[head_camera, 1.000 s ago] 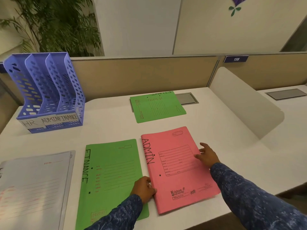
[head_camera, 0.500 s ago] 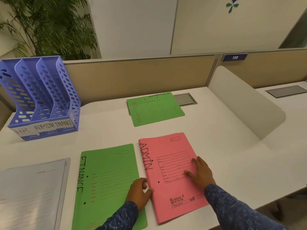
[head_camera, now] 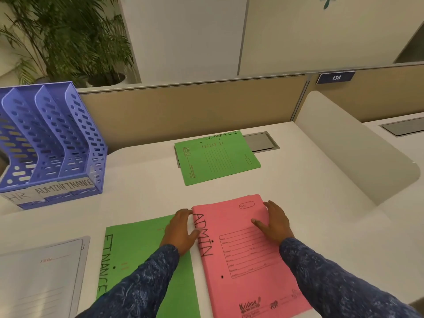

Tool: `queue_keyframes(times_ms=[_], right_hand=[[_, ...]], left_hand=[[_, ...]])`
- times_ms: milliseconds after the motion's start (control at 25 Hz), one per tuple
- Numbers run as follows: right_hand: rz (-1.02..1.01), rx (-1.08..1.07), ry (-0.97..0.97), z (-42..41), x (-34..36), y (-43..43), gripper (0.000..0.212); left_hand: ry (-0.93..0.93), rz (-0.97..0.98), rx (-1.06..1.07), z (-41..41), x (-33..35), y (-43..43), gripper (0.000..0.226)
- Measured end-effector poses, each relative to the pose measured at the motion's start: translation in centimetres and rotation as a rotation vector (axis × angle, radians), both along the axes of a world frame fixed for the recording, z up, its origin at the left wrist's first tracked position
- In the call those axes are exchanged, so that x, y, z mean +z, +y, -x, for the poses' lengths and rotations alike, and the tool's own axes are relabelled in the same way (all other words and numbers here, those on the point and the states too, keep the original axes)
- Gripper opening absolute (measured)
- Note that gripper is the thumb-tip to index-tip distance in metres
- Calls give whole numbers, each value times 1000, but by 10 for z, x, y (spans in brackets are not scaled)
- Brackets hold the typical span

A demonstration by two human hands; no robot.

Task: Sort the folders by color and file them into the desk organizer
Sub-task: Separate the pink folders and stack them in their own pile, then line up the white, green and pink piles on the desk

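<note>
The pink folder (head_camera: 243,255) lies by the front edge of the desk (head_camera: 298,180). The left hand (head_camera: 181,230) and the right hand (head_camera: 276,223) grip its two sides, ready to lift. Next, I think, it goes into the ADMIN slot of the blue organizer (head_camera: 50,145), at the back left corner.

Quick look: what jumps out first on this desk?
The pink ADMIN folder lies front and centre, the left hand and right hand holding its side edges. At far left stands the blue desk organizer labelled HR, ADMIN, FINANCE; a green FINANCE folder lies beside the pink one.
</note>
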State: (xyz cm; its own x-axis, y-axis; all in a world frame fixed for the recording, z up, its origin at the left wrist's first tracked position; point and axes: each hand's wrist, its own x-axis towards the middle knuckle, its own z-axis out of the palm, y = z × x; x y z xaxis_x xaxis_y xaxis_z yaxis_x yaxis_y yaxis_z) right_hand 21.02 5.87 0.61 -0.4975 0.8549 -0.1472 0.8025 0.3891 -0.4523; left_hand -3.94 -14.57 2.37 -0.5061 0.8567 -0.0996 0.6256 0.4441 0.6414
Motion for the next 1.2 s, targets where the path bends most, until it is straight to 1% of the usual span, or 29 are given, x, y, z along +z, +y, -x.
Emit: queue_keyframes(times_ms=[160,280,560,640,800,920,1000,1040,1080,1160,1200], right_hand=[[-15,2,41,33,9,44,82],[-24,-3,49,59,14,84,81],[24,-88,62,106,10,163,83],[62,-130,37,117,6,180,85],[92,-201,-38,140,0,203,86],[94,-256,-60,152,-3,216,86],[175,-345,-74,155,-4,225,87],[224,-373,-79,155,-3,231,86],[266,-380,-70,156,-3,237,79],[336,-366,8,154,-1,247,53],[372,-368,55,153,1,250,44]], left_hand=[[105,113,2,45,1,41,74],[153,164,-10,73,-3,72,78],[161,223,-27,121,-19,134,80],[176,242,-37,128,-25,143,79],[303,333,-82,135,-40,145,74],[346,321,-68,135,-49,141,73],[356,318,-67,136,-52,141,73],[360,323,-68,136,-52,141,73],[365,329,-69,137,-52,141,73],[371,340,-70,137,-52,141,73],[371,344,-69,136,-52,141,73]])
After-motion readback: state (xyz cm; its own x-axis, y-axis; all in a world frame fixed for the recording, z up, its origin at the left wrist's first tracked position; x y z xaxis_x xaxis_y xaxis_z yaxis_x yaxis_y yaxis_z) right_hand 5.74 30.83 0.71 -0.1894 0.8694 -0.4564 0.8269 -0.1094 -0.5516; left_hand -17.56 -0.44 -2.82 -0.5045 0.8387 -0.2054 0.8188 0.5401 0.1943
